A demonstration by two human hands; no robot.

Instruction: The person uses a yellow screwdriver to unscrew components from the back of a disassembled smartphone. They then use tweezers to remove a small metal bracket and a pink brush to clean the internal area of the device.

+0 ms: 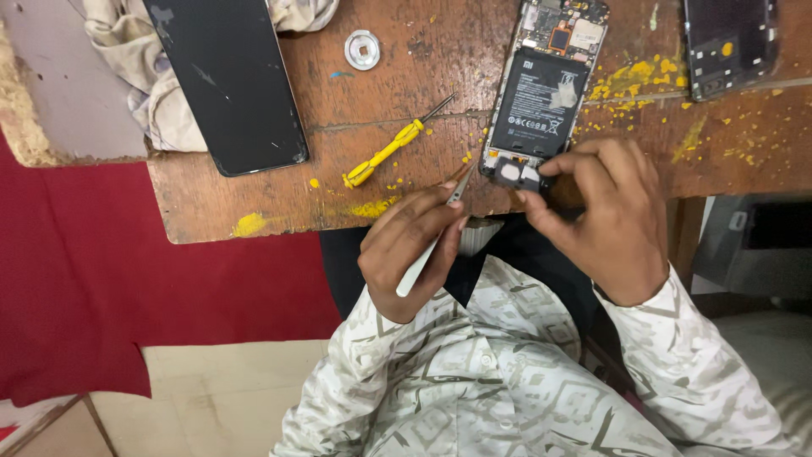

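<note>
- The left hand (pixel 412 251) is closed around a slim silver metal pair of tweezers (pixel 434 243). The thumb and forefinger pinch the tweezers near the tip, and the shaft runs back across the palm.
- The tweezer tip sits right at the lower left corner of the opened smartphone with its back cover off (pixel 541 93). Whether it grips any small part there cannot be told.
- The right hand (pixel 607 218) curls around the phone's lower end. Its fingertips press on the grey bottom section, and its thumb is underneath at the near edge of the tabletop.
- The phone lies face down at the near edge of the worn brown wooden tabletop (pixel 406 195), right of the middle. Its black rectangular battery and the circuit board above it are exposed.
- A small yellow-handled screwdriver (pixel 385 152) lies at a slant to the left of the phone, near the front edge and apart from both hands.
- A black glass phone panel (pixel 228 80) rests towards the left end of the tabletop, partly on a crumpled beige cloth (pixel 139 93).
- A small round silver metal disc (pixel 362 49) lies near the far edge.
- A second dark phone frame (pixel 729 42) sits at the far right corner.
- Yellow flecks are scattered across the wood.
</note>
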